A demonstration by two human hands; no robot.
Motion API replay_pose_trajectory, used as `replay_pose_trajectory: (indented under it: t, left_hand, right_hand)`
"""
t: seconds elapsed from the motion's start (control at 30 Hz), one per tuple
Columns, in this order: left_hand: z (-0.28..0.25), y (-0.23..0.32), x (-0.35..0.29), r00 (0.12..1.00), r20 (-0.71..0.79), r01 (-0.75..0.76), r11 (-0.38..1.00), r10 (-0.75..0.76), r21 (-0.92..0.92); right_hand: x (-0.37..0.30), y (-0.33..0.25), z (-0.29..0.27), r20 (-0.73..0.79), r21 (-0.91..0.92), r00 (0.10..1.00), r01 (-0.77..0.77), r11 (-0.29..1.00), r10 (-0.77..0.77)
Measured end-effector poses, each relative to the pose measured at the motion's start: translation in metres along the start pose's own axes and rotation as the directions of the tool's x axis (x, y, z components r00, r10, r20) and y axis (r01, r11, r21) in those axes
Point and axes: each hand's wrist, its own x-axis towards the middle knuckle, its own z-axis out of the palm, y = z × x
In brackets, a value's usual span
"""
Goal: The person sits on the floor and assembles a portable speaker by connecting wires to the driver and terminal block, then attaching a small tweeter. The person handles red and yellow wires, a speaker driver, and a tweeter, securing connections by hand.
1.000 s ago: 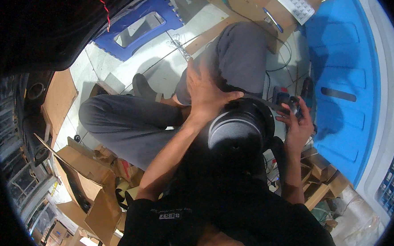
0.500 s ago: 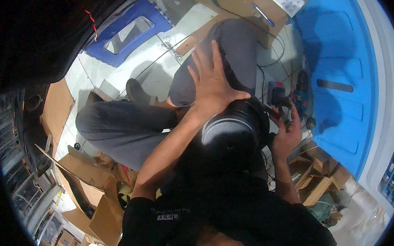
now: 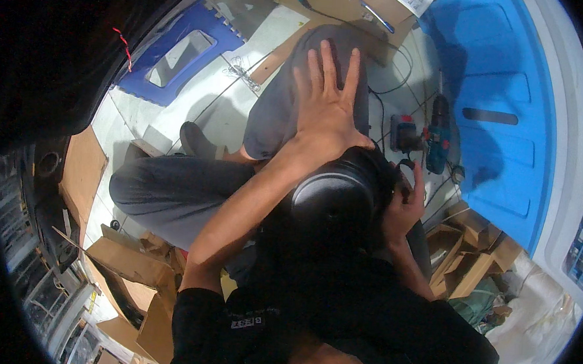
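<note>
A dark round object with a grey rimmed disc rests in my lap; its kind is hard to make out. My left hand lies with fingers spread over my grey-trousered knee, its thumb at the object's far edge. At the object's right side my right hand is curled, with the forefinger raised. A thin black strip loops by its fingertips and seems pinched in them. The palm side of the right hand is partly hidden by dark shadow.
A cordless drill and a battery lie beyond my right hand. Blue plastic panel stands right; a blue stool lies far left. Cardboard boxes sit near left, and cardboard pieces near right. A pen lies far off.
My right hand has drawn in toward the round object, and the black strip now curves into a loop. The left hand has turned slightly clockwise, staying spread. The whole view has shifted a little.
</note>
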Motion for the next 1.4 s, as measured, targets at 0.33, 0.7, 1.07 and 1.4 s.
replay_pose_trajectory:
  t: [0.33,0.7,1.07,1.4]
  left_hand:
    - [0.007,0.017,0.008,0.989,0.062,-0.141,0.987,0.137,0.075]
    - [0.008,0.027,0.004,0.963,0.037,-0.265,0.963,0.267,-0.047]
    - [-0.069,0.004,-0.101,0.699,0.454,-0.559,0.818,0.553,-0.136]
    - [-0.073,0.007,-0.113,0.701,0.366,-0.651,0.759,0.612,-0.023]
  right_hand:
    - [-0.009,0.005,0.010,-0.009,0.128,0.993,-0.119,0.985,0.121]
    - [-0.014,0.002,0.008,0.010,0.024,0.995,-0.099,0.995,0.099]
    - [-0.016,0.009,0.014,-0.012,0.134,0.995,-0.092,0.987,0.095]
    - [0.007,-0.018,0.025,-0.054,0.243,0.995,0.090,0.966,-0.079]
